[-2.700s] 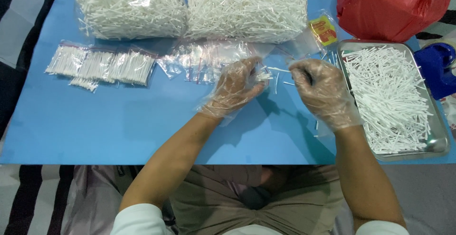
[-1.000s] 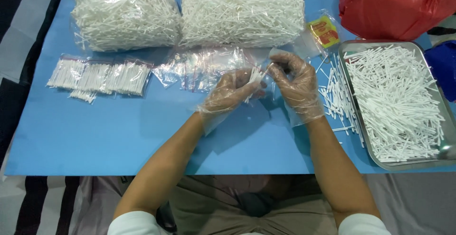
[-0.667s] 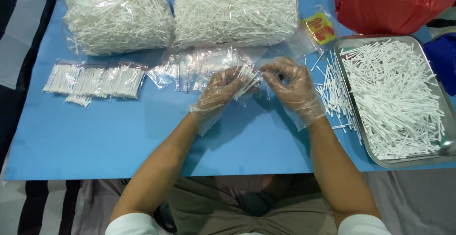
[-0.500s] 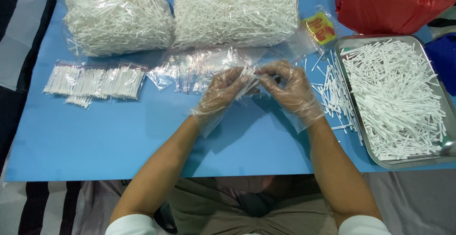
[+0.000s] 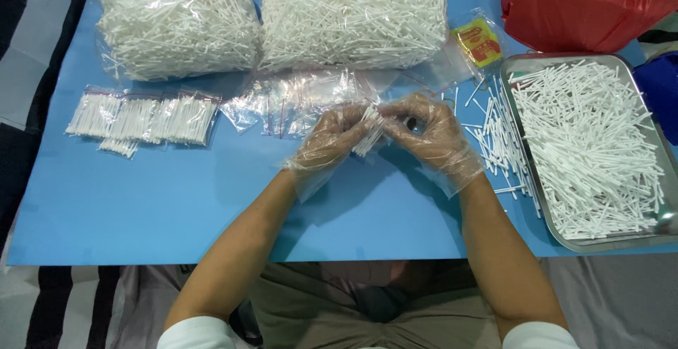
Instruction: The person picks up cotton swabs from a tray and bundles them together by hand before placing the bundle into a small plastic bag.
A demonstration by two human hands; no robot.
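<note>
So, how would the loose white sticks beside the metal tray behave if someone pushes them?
The loose white sticks look thin and round, so they would probably roll and scatter on the smooth blue mat. They seem very light. Being straight, they are likely stiff rather than floppy.

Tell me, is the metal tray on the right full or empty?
Full. The metal tray is heaped with white sticks almost edge to edge; more sticks lie outside it on the blue table.

Two big clear stick bags top; small filled packets left; yellow-red packet
</note>
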